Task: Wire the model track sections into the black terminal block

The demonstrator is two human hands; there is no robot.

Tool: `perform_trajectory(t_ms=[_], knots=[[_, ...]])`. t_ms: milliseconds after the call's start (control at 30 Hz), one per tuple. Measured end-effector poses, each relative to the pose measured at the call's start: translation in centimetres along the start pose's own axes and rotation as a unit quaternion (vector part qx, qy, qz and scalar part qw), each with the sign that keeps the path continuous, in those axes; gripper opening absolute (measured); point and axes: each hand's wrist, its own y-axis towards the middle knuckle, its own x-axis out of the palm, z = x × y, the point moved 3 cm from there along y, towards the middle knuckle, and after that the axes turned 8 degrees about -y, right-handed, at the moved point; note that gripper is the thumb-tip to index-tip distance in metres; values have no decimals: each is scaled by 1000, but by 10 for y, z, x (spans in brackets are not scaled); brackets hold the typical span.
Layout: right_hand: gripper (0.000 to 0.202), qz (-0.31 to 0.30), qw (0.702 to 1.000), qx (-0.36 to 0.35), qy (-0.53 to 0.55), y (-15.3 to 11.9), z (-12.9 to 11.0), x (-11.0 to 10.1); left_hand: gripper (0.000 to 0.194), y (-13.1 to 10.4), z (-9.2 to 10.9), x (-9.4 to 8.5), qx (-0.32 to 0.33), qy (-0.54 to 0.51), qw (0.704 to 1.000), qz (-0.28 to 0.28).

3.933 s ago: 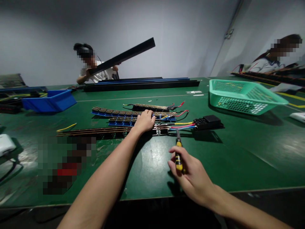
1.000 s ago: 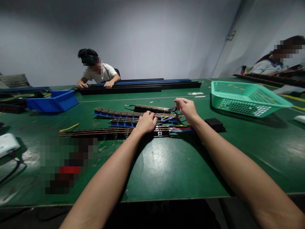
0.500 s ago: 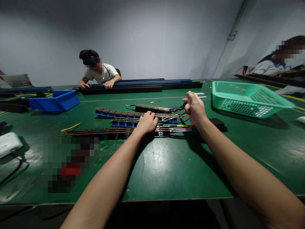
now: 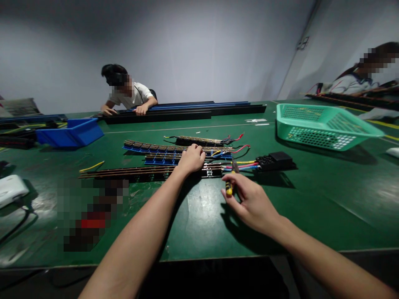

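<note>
In the middle of the table, my left hand (image 4: 192, 159) lies on the strips with its fingers curled over a blue strip with copper-coloured bars (image 4: 162, 159). My right hand (image 4: 249, 199) grips small pliers (image 4: 230, 189) with yellow and black handles. Their metal jaws point away from me, by the red, blue and yellow wires (image 4: 245, 165) at the right end of a long black strip with copper-coloured bars (image 4: 124, 172). These wires run to a black connector block (image 4: 276, 161). Beyond lie a longer blue strip (image 4: 140, 148) and a short black strip (image 4: 199, 141), both with loose wire ends.
A green perforated basket (image 4: 314, 140) stands at the right, a blue bin (image 4: 70, 135) at the left. Across the table, a person (image 4: 132, 93) handles long black profiles (image 4: 174, 116). Another person (image 4: 358, 83) is at far right. A white device (image 4: 13, 191) lies at the left edge.
My right hand has come down and towards me, from beside the far wire ends to the near strip's wires, and the pliers now show. My left hand has stayed in place.
</note>
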Motion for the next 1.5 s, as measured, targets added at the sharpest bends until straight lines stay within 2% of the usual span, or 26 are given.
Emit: perform_trajectory(t_ms=[67,133,267,400,467,633,800,867,967,1033,1100,1200,1333,1400,1500], knots=[[26,5,998,-52,-35,-13,-5,2,26,0,0,0,-2,-1,1000,-4],[27,27,997,-70,-31,-24,-7,0,26,0,0,-1,0,-2,1000,-2],[29,113,991,-39,52,-44,-5,-7,27,0,0,0,7,1,1000,3],[28,187,967,23,168,-55,8,-5,27,0,1,0,7,5,1000,3],[26,196,960,46,193,-56,12,-2,28,-1,1,0,5,6,1000,3],[24,208,955,43,207,-53,12,-3,27,-1,1,-1,3,8,1000,2],[24,214,951,69,211,-46,16,-7,26,0,1,-1,7,7,1000,2],[23,202,958,73,192,-38,19,-8,26,0,1,-1,6,6,1000,1],[23,154,983,57,86,-28,21,-6,26,0,1,0,1,4,1000,1],[24,90,996,13,-4,-23,20,-1,26,0,1,0,2,4,1000,3],[25,10,996,-31,-78,-20,18,6,25,0,1,0,2,6,1000,5],[32,-89,976,-60,-189,-18,15,12,25,0,0,1,4,9,1000,8],[48,-191,923,-88,-322,-15,12,14,25,0,-1,2,9,13,1000,17],[49,-209,919,-83,-324,-15,12,14,25,0,-1,2,10,12,1000,18],[38,-165,959,-40,-229,-16,14,13,24,0,-1,2,8,10,1000,18]])
